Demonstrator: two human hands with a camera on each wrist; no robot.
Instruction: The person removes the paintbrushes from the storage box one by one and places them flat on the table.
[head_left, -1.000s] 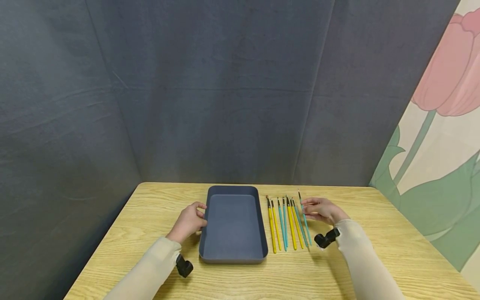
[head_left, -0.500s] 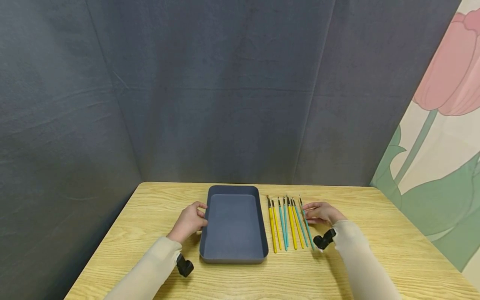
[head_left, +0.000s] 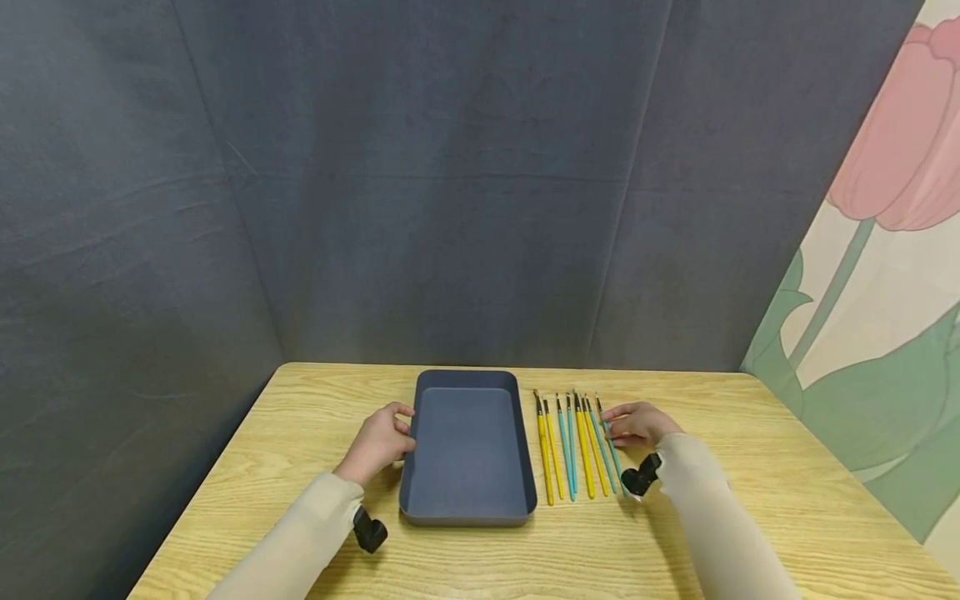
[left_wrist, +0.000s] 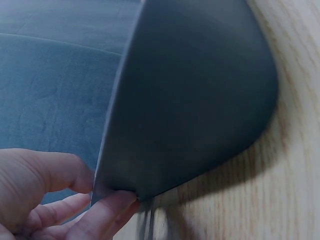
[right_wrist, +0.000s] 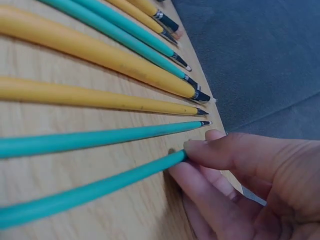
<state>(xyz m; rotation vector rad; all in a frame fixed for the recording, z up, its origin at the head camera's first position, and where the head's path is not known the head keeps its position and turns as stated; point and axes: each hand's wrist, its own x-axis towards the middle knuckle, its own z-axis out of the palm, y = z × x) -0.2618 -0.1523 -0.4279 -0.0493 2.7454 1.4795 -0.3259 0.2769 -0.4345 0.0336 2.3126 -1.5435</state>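
Observation:
My left hand (head_left: 378,442) grips the left side wall of a dark grey rectangular tray (head_left: 468,517); in the left wrist view its fingers (left_wrist: 107,212) meet the tray's wall near the rim. My right hand (head_left: 637,423) pinches a teal paintbrush (head_left: 613,454), the rightmost of a row, between thumb and fingers near its bristle end. In the right wrist view that teal paintbrush (right_wrist: 100,185) lies low, its tip hidden behind the thumb. Beside it, slightly apart, rests another teal paintbrush (right_wrist: 100,137); a yellow paintbrush (right_wrist: 100,100) lies beyond.
Several yellow and teal paintbrushes, among them a thick yellow one (head_left: 543,454), lie side by side on the wooden table (head_left: 465,567), bristles away from me. Dark grey fabric (head_left: 450,208) hangs behind the table. A wall with a painted tulip (head_left: 885,150) stands at the right.
My right hand has lowered the teal paintbrush toward the table and shifted it slightly, bringing it alongside the others. My left hand and the tray have stayed in place.

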